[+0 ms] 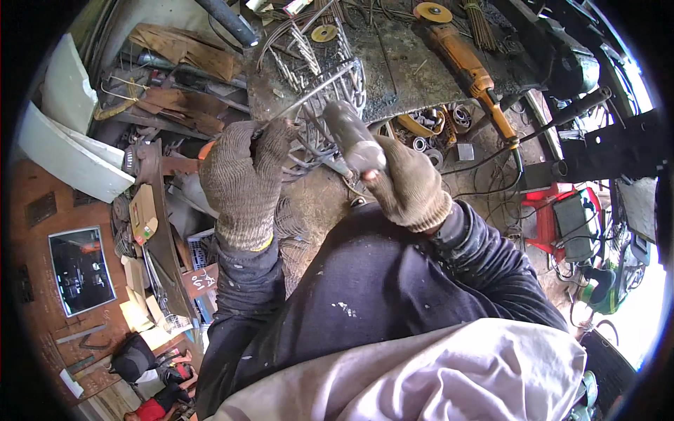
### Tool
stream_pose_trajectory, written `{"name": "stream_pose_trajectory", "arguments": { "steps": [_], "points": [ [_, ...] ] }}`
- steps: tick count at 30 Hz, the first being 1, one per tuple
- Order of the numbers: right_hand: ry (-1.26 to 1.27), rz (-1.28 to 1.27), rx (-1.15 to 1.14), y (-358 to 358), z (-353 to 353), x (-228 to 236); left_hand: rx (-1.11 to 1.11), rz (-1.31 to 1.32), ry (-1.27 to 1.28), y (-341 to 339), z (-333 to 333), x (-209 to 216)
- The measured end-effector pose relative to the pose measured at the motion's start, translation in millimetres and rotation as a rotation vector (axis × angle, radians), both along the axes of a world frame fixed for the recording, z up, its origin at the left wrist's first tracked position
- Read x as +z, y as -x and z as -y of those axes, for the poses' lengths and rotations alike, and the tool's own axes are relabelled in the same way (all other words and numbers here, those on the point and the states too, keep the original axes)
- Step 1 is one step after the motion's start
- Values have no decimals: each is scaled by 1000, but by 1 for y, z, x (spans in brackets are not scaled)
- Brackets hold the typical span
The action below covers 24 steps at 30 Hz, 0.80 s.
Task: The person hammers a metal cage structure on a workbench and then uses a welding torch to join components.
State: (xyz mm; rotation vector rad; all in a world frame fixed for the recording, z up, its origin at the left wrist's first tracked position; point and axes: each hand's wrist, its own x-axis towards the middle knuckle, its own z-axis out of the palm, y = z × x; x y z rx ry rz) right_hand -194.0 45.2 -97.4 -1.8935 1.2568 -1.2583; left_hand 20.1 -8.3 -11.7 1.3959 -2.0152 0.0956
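My left hand (242,175), in a knitted brown work glove, is closed round a thin metal rod (312,92) that slants up and to the right. An orange piece (206,150) shows at the glove's left side; I cannot tell whether it belongs to the rod. My right hand (411,184), gloved alike, grips a thick grey metal cylinder (347,130), tilted up and to the left; any handle is hidden. Just beyond both hands, a cluster of bent metal rods (358,84) lies at the near edge of the dirty workbench (414,91). The rod passes over it.
An orange angle grinder (463,63) lies on the bench at right, its cord hanging down. Discs (433,12) and wire bundles sit at the back. Pipe rings (420,144) lie below the bench. Wooden boards (182,49) are at left, a red machine (547,217) at right.
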Motion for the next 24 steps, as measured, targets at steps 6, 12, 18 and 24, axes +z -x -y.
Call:
{"name": "stream_pose_trajectory", "arguments": {
  "steps": [6,12,18,24],
  "points": [
    [72,-6,41,10,1,16,87,104,-11,-8,6,-4],
    [-155,-68,-27,2,11,12,47,132,54,-6,10,8],
    [-8,269,-31,-2,-4,5,49,59,-41,-16,10,14],
    [47,99,-75,-10,0,9,13,75,1,-12,7,13]
  ]
}}
